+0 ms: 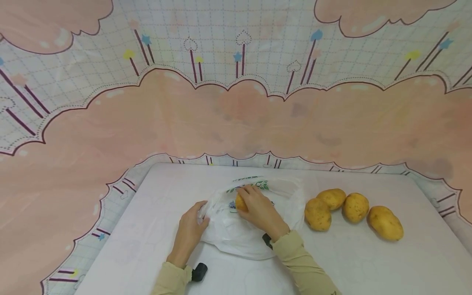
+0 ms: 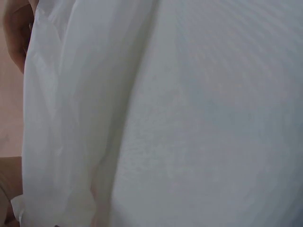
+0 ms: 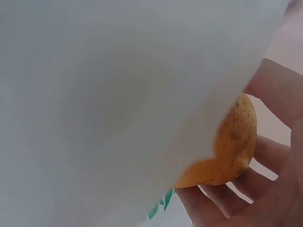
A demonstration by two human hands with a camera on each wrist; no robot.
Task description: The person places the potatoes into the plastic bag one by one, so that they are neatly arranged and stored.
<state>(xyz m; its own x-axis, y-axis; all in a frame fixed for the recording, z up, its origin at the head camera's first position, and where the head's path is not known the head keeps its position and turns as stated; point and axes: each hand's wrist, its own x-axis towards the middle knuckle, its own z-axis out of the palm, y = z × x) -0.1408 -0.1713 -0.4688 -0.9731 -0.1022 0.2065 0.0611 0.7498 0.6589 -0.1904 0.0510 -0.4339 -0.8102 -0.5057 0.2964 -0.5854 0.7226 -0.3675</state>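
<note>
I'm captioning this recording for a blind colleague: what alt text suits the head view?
A person's right hand holds a potato at a printed white plastic bag, while the left hand grips the bag's left side. Four more potatoes lie on the white table, right of the bag.

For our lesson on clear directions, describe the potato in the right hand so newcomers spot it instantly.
On the white table, find the white plastic bag with green print. At it, the right hand grips a partly hidden yellowish potato. Four other potatoes lie loose to the bag's right; only this one is held.
</note>
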